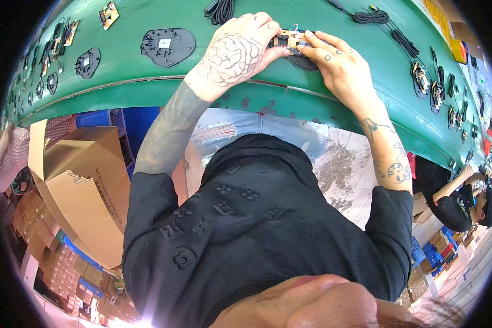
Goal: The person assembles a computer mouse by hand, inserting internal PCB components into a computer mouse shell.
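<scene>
A small tan circuit board [293,41] lies over a black plastic base [303,63], which looks like a mouse bottom shell, on the green bench. From the left, my left hand [245,48] closes on the board's edge between thumb and index finger. My right hand [340,64] grips the opposite side with its fingertips pressed on top. The fingers cover part of the board and shell, so whether the board is fully seated cannot be told. Another black shell [168,47] with a white label lies left of my left hand.
A coiled black cable [220,10] sits just beyond my left hand. More cables [370,17] and wired boards [420,79] line the bench to the right. Farther left are another shell [87,62] and a loose board [109,15]. An open cardboard box [85,186] stands below the bench; a co-worker [459,202] sits at right.
</scene>
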`<state>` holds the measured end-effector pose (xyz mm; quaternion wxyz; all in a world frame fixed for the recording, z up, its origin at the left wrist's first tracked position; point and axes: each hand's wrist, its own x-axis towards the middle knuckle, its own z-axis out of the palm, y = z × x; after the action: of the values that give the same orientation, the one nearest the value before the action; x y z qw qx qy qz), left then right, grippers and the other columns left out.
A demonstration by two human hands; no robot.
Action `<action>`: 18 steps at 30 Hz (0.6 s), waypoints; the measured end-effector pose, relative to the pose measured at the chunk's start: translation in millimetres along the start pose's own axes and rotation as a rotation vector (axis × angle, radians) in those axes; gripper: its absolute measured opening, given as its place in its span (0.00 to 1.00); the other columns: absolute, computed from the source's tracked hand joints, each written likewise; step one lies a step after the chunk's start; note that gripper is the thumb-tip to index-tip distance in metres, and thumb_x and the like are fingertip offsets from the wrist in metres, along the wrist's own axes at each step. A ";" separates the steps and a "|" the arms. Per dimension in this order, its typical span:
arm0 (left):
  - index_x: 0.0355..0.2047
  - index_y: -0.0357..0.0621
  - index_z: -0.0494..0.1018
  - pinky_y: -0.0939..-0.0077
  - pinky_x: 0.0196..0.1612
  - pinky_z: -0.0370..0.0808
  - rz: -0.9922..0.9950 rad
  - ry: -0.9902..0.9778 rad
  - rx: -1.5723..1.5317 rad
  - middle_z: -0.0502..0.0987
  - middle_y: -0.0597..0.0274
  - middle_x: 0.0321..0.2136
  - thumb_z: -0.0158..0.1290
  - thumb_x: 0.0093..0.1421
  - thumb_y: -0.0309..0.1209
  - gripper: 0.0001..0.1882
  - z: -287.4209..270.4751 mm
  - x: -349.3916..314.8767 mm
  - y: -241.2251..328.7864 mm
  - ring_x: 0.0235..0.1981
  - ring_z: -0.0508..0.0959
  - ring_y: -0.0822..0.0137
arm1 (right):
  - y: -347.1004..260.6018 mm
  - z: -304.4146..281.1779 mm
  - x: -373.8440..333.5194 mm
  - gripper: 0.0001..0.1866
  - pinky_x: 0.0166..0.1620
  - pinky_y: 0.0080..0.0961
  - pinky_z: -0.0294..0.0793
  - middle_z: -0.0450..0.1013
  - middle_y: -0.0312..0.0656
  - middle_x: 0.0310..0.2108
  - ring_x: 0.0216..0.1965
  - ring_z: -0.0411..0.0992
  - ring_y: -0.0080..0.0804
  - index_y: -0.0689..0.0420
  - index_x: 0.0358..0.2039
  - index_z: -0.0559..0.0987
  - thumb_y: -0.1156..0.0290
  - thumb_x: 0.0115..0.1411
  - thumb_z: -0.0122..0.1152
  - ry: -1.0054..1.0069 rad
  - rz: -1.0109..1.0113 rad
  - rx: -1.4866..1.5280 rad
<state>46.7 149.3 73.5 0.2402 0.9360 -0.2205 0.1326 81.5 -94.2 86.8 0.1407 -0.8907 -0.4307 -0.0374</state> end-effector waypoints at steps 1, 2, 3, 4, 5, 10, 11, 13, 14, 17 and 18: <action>0.39 0.46 0.76 0.66 0.42 0.76 0.000 0.044 0.016 0.75 0.62 0.36 0.64 0.55 0.46 0.20 3.8 0.9 -0.6 0.38 0.78 0.60 | 0.4 0.3 -0.1 0.19 0.57 0.32 0.75 0.76 0.33 0.56 0.59 0.71 0.33 0.42 0.49 0.82 0.75 0.60 0.57 0.000 0.000 -0.001; 0.38 0.46 0.74 0.65 0.42 0.76 -0.028 0.032 -0.067 0.74 0.60 0.35 0.64 0.55 0.46 0.20 2.7 2.6 -1.3 0.39 0.77 0.58 | 0.8 0.1 -1.0 0.19 0.57 0.32 0.75 0.76 0.33 0.56 0.60 0.71 0.33 0.41 0.50 0.82 0.74 0.60 0.58 0.010 0.000 -0.005; 0.38 0.46 0.74 0.65 0.42 0.76 -0.023 0.030 -0.072 0.74 0.60 0.35 0.64 0.55 0.46 0.20 4.5 2.9 -0.9 0.39 0.77 0.58 | 1.2 -0.3 -1.4 0.19 0.58 0.32 0.74 0.76 0.33 0.56 0.60 0.71 0.33 0.41 0.50 0.82 0.74 0.60 0.58 0.020 -0.001 -0.008; 0.38 0.46 0.74 0.64 0.42 0.76 -0.013 0.050 -0.037 0.74 0.60 0.36 0.65 0.54 0.46 0.20 6.6 3.0 -0.6 0.39 0.77 0.57 | 1.2 -1.5 -0.9 0.19 0.58 0.32 0.74 0.76 0.33 0.56 0.60 0.71 0.33 0.41 0.50 0.82 0.74 0.60 0.58 0.019 0.005 -0.010; 0.38 0.46 0.75 0.64 0.41 0.76 -0.005 0.072 0.001 0.74 0.59 0.36 0.65 0.54 0.46 0.20 7.3 3.1 -0.4 0.39 0.77 0.57 | 1.1 -4.2 1.7 0.18 0.58 0.33 0.74 0.77 0.34 0.56 0.60 0.71 0.34 0.43 0.50 0.82 0.73 0.60 0.58 -0.014 0.005 -0.004; 0.41 0.43 0.75 0.64 0.44 0.75 0.066 0.029 -0.081 0.74 0.58 0.39 0.64 0.56 0.45 0.21 4.3 -3.7 -9.6 0.41 0.76 0.56 | 22.6 -18.3 12.1 0.14 0.57 0.34 0.75 0.78 0.40 0.52 0.54 0.75 0.40 0.52 0.48 0.83 0.68 0.60 0.65 -0.102 0.113 0.531; 0.43 0.40 0.74 0.64 0.47 0.74 0.060 0.020 -0.088 0.74 0.56 0.41 0.64 0.58 0.44 0.22 5.3 -5.7 -7.3 0.42 0.76 0.54 | 23.0 -17.2 12.1 0.14 0.57 0.34 0.75 0.78 0.40 0.52 0.54 0.75 0.40 0.52 0.48 0.83 0.68 0.60 0.65 -0.097 0.112 0.524; 0.44 0.41 0.75 0.62 0.48 0.74 0.069 0.057 -0.093 0.74 0.56 0.41 0.64 0.58 0.42 0.21 8.9 -6.6 -4.8 0.42 0.76 0.54 | 22.2 -10.3 12.3 0.12 0.55 0.33 0.76 0.79 0.41 0.50 0.50 0.77 0.39 0.53 0.43 0.84 0.68 0.59 0.66 -0.048 0.343 0.572; 0.44 0.41 0.74 0.62 0.48 0.74 0.054 0.066 -0.110 0.75 0.56 0.41 0.64 0.58 0.42 0.21 4.7 -6.7 -1.7 0.42 0.76 0.54 | 19.9 -9.1 15.2 0.10 0.52 0.33 0.77 0.79 0.40 0.47 0.48 0.78 0.38 0.55 0.40 0.84 0.67 0.58 0.66 0.027 0.184 0.380; 0.43 0.42 0.75 0.62 0.48 0.74 0.001 0.097 -0.136 0.75 0.56 0.41 0.64 0.58 0.39 0.18 -4.6 -11.7 3.6 0.43 0.76 0.54 | 17.7 -14.4 21.3 0.10 0.55 0.31 0.74 0.79 0.38 0.49 0.48 0.77 0.38 0.56 0.38 0.84 0.66 0.58 0.68 -0.038 0.242 0.323; 0.42 0.42 0.76 0.62 0.47 0.74 -0.012 0.064 -0.077 0.75 0.57 0.40 0.64 0.57 0.37 0.17 -7.5 -16.7 0.1 0.43 0.76 0.55 | 22.5 -9.8 18.5 0.09 0.54 0.32 0.75 0.79 0.37 0.48 0.49 0.77 0.38 0.56 0.37 0.83 0.65 0.58 0.67 -0.024 0.199 0.269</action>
<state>31.1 158.9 73.9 0.2838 0.9226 -0.2122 0.1523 111.1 -96.2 94.7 0.2566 -0.9025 -0.3429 0.0455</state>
